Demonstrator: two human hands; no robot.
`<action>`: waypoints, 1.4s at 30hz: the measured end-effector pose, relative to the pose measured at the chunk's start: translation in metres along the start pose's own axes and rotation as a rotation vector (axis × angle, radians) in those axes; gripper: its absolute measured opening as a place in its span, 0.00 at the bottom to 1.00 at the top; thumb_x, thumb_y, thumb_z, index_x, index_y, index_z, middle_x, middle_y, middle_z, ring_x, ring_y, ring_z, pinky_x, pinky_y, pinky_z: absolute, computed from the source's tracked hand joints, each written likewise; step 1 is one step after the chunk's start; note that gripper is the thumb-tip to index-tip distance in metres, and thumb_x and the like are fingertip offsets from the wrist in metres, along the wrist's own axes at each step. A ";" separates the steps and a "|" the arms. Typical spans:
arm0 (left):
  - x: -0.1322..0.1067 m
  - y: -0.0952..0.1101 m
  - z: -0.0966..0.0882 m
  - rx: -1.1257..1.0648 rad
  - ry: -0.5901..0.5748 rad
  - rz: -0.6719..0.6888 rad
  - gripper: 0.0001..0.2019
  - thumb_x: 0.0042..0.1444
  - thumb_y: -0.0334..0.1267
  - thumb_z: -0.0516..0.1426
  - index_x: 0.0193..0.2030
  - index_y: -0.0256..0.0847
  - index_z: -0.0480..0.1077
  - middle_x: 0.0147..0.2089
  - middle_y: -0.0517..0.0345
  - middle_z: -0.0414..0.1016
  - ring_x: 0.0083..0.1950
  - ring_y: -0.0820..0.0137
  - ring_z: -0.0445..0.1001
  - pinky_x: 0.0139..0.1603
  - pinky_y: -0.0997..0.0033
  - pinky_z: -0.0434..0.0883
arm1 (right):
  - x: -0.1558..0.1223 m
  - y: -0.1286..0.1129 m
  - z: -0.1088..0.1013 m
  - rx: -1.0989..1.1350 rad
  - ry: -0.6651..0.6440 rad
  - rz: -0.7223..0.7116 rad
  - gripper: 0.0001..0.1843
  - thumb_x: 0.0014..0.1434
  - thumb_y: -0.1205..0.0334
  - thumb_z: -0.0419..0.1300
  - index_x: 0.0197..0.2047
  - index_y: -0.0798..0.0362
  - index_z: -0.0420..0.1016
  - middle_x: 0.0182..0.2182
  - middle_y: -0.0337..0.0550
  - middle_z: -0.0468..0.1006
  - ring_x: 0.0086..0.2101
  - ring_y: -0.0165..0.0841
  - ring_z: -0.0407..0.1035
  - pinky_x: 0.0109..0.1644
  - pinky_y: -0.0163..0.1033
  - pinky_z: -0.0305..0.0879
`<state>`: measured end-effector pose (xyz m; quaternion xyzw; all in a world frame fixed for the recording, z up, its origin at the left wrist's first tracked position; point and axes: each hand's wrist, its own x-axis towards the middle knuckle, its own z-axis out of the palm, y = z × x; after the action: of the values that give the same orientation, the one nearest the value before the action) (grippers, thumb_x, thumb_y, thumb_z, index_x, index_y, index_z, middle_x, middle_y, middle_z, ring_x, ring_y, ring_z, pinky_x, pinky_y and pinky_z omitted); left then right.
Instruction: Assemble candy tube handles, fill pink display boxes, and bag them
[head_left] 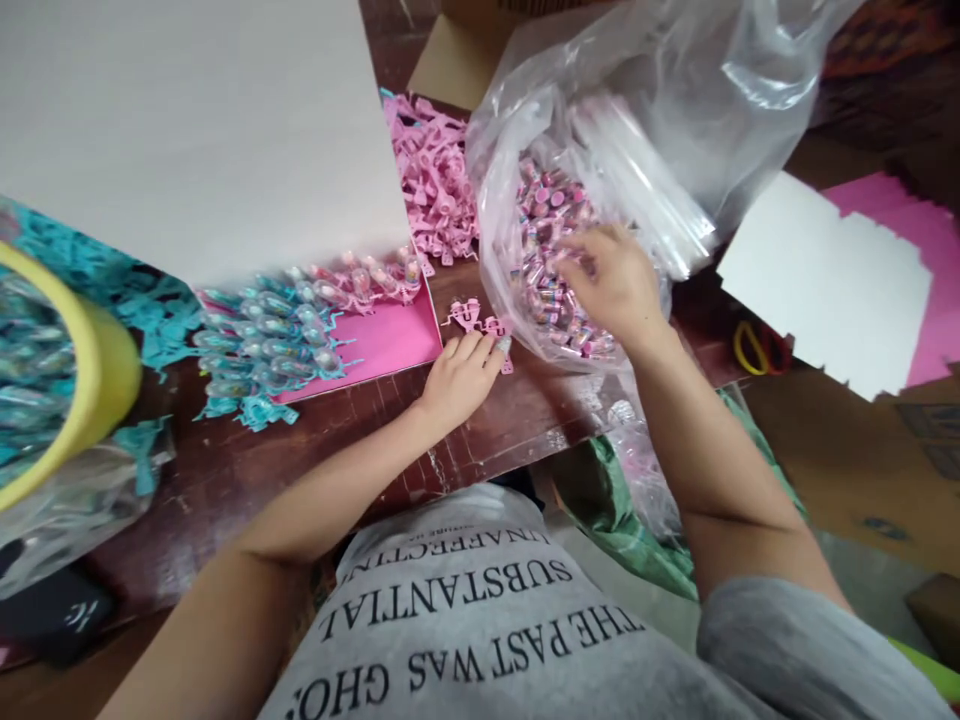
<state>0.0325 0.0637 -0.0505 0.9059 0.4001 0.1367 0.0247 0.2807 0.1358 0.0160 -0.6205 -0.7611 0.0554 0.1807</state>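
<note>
My left hand (466,378) rests palm down on the dark red table, its fingers bent over a small pink plastic piece (495,326) that shows on both sides of the thumb. Another pink piece (466,314) lies just beyond the fingertips. Inside a clear plastic bag (491,215), my right hand (611,275) hovers low over a heap of small pink-capped cylinders (544,290). Thumb and forefinger curl toward each other there; whatever is between them is too small or blurred to make out.
Left of my hands, a pink-lined box (390,338) holds rows of clear-topped turquoise and pink items. A yellow tub (109,375) stands farther left. Pink plastic parts (439,180) are piled behind. Scissors (761,350) and white card (832,285) lie at right.
</note>
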 end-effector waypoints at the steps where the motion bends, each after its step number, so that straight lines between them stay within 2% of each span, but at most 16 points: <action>1: 0.002 0.002 0.009 -0.013 0.013 -0.019 0.17 0.72 0.26 0.50 0.55 0.36 0.80 0.60 0.40 0.82 0.60 0.52 0.79 0.59 0.49 0.76 | -0.008 0.010 0.004 -0.017 -0.065 -0.008 0.22 0.72 0.51 0.53 0.60 0.49 0.80 0.54 0.56 0.79 0.55 0.51 0.73 0.59 0.57 0.70; 4: 0.007 -0.002 0.019 -0.068 0.062 -0.058 0.17 0.71 0.25 0.51 0.53 0.37 0.80 0.54 0.39 0.83 0.63 0.52 0.78 0.70 0.43 0.72 | -0.033 0.025 0.019 -0.105 -0.309 -0.096 0.16 0.66 0.55 0.61 0.50 0.52 0.85 0.50 0.58 0.79 0.55 0.55 0.71 0.58 0.61 0.70; 6: 0.005 -0.004 0.015 -0.082 0.081 -0.069 0.17 0.70 0.24 0.50 0.52 0.37 0.80 0.52 0.40 0.82 0.62 0.53 0.79 0.74 0.41 0.68 | -0.046 0.026 0.025 -0.147 -0.383 -0.146 0.13 0.66 0.57 0.61 0.47 0.52 0.85 0.50 0.59 0.79 0.55 0.56 0.70 0.57 0.61 0.71; 9: -0.004 -0.003 0.000 -0.116 0.083 -0.114 0.16 0.67 0.24 0.52 0.55 0.36 0.77 0.55 0.39 0.80 0.59 0.53 0.80 0.71 0.44 0.73 | -0.060 0.020 0.021 -0.099 -0.280 -0.139 0.15 0.69 0.58 0.57 0.50 0.52 0.83 0.51 0.59 0.79 0.54 0.55 0.70 0.59 0.62 0.70; 12: -0.018 -0.001 -0.020 -0.247 0.101 -0.266 0.20 0.63 0.27 0.55 0.61 0.37 0.71 0.61 0.38 0.74 0.57 0.53 0.79 0.57 0.52 0.80 | -0.069 0.006 0.008 0.112 -0.122 -0.120 0.16 0.72 0.57 0.54 0.56 0.52 0.78 0.50 0.57 0.81 0.51 0.51 0.74 0.59 0.60 0.72; 14: -0.026 -0.001 -0.033 -0.391 0.114 -0.344 0.16 0.65 0.29 0.54 0.58 0.39 0.70 0.57 0.41 0.75 0.51 0.58 0.78 0.49 0.57 0.80 | -0.075 -0.008 0.001 0.299 -0.088 -0.159 0.14 0.73 0.56 0.56 0.57 0.48 0.76 0.49 0.53 0.82 0.48 0.47 0.77 0.54 0.55 0.75; 18: -0.037 -0.007 -0.047 -0.727 0.076 -0.318 0.07 0.71 0.35 0.53 0.48 0.42 0.73 0.43 0.53 0.77 0.42 0.65 0.76 0.47 0.64 0.77 | -0.078 -0.040 0.002 0.536 -0.116 -0.321 0.11 0.73 0.56 0.59 0.56 0.44 0.78 0.47 0.45 0.84 0.45 0.39 0.80 0.49 0.48 0.78; 21: -0.041 -0.012 -0.053 -0.858 0.048 -0.306 0.07 0.69 0.40 0.59 0.44 0.42 0.77 0.41 0.55 0.80 0.41 0.66 0.77 0.46 0.66 0.76 | -0.072 -0.053 0.006 0.616 -0.153 -0.436 0.12 0.74 0.57 0.60 0.57 0.42 0.79 0.49 0.43 0.85 0.49 0.37 0.80 0.55 0.47 0.78; 25: -0.047 -0.020 -0.060 -0.956 -0.007 -0.303 0.10 0.69 0.37 0.58 0.40 0.43 0.82 0.40 0.56 0.83 0.40 0.69 0.80 0.44 0.69 0.77 | -0.065 -0.059 0.004 0.631 -0.241 -0.526 0.14 0.74 0.58 0.61 0.59 0.40 0.80 0.53 0.41 0.86 0.51 0.35 0.81 0.60 0.46 0.79; 27: -0.050 -0.023 -0.064 -0.950 -0.003 -0.286 0.11 0.69 0.35 0.58 0.41 0.45 0.83 0.40 0.56 0.83 0.39 0.69 0.81 0.42 0.69 0.78 | -0.065 -0.062 0.002 0.593 -0.271 -0.540 0.14 0.74 0.57 0.61 0.60 0.40 0.80 0.54 0.41 0.86 0.52 0.35 0.81 0.60 0.47 0.79; 30: -0.053 -0.027 -0.070 -0.891 0.046 -0.197 0.11 0.70 0.35 0.58 0.45 0.47 0.84 0.43 0.55 0.85 0.42 0.69 0.83 0.45 0.68 0.79 | -0.068 -0.067 0.001 0.535 -0.276 -0.545 0.15 0.73 0.57 0.61 0.60 0.38 0.80 0.55 0.41 0.85 0.52 0.37 0.82 0.60 0.49 0.81; 33: -0.058 -0.032 -0.074 -0.705 0.041 -0.124 0.12 0.70 0.34 0.57 0.48 0.47 0.83 0.49 0.53 0.85 0.46 0.67 0.84 0.49 0.66 0.80 | -0.071 -0.072 0.003 0.514 -0.262 -0.539 0.17 0.73 0.59 0.61 0.60 0.35 0.80 0.57 0.39 0.85 0.54 0.39 0.81 0.61 0.53 0.82; 36: -0.065 -0.033 -0.073 -0.489 0.015 -0.091 0.13 0.70 0.33 0.56 0.51 0.47 0.82 0.54 0.53 0.85 0.50 0.65 0.85 0.49 0.66 0.82 | -0.074 -0.077 0.010 0.532 -0.271 -0.504 0.14 0.73 0.59 0.60 0.58 0.38 0.81 0.56 0.42 0.85 0.53 0.40 0.81 0.59 0.53 0.82; 39: -0.071 -0.031 -0.067 -0.322 0.027 -0.093 0.14 0.69 0.32 0.56 0.53 0.47 0.82 0.55 0.54 0.85 0.48 0.65 0.85 0.43 0.69 0.82 | -0.079 -0.086 0.019 0.650 -0.329 -0.329 0.14 0.75 0.52 0.58 0.53 0.47 0.81 0.42 0.44 0.88 0.40 0.36 0.83 0.48 0.46 0.82; 41: -0.074 -0.029 -0.062 -0.244 0.036 -0.105 0.14 0.69 0.30 0.56 0.53 0.47 0.82 0.54 0.53 0.86 0.44 0.64 0.85 0.40 0.68 0.81 | -0.079 -0.090 0.023 0.732 -0.445 -0.165 0.19 0.76 0.47 0.55 0.49 0.50 0.81 0.31 0.38 0.85 0.27 0.31 0.79 0.37 0.40 0.78; 42: -0.076 -0.029 -0.060 -0.240 0.038 -0.116 0.15 0.69 0.30 0.56 0.53 0.47 0.82 0.53 0.53 0.86 0.44 0.64 0.85 0.39 0.67 0.81 | -0.078 -0.090 0.023 0.751 -0.508 -0.109 0.21 0.76 0.45 0.54 0.47 0.51 0.81 0.29 0.37 0.85 0.24 0.29 0.77 0.35 0.38 0.75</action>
<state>-0.0533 0.0242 -0.0143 0.8690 0.4331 0.1990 0.1332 0.2024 0.0433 0.0065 -0.4378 -0.7399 0.4686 0.2033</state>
